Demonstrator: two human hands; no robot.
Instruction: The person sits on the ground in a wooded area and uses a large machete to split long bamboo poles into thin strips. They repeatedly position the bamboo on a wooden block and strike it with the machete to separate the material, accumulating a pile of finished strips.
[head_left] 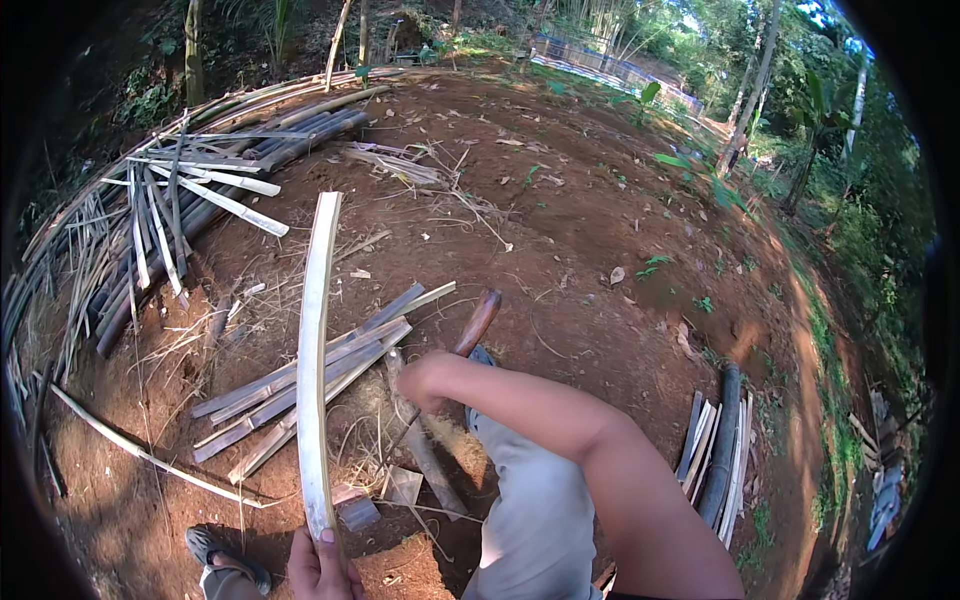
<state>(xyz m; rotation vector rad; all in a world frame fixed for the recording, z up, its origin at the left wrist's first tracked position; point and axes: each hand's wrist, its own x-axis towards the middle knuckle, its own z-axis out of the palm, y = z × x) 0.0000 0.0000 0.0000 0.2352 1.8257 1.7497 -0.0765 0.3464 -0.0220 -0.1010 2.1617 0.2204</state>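
Observation:
My left hand point(322, 572) at the lower edge is closed round the near end of a long, pale split bamboo strip point(313, 350), the thumb lying on its face. The strip stands up and away from me, slightly bent. My right hand point(425, 382) grips a knife by its brown wooden handle point(479, 322), whose butt points away from me. Its thin dark blade shows nearly edge-on below the fist, slanting toward the ground. The knife and strip are apart. Beneath the right hand lies a short log point(428, 455), with a small wood block point(402, 486) beside it.
Split bamboo pieces point(270, 400) lie stacked behind the strip. A large heap of bamboo poles and slats point(200, 180) fills the far left. More bamboo lengths point(722, 450) lie at right. My grey-trousered leg point(535, 500) and shoe point(225, 555) rest on brown soil point(570, 290).

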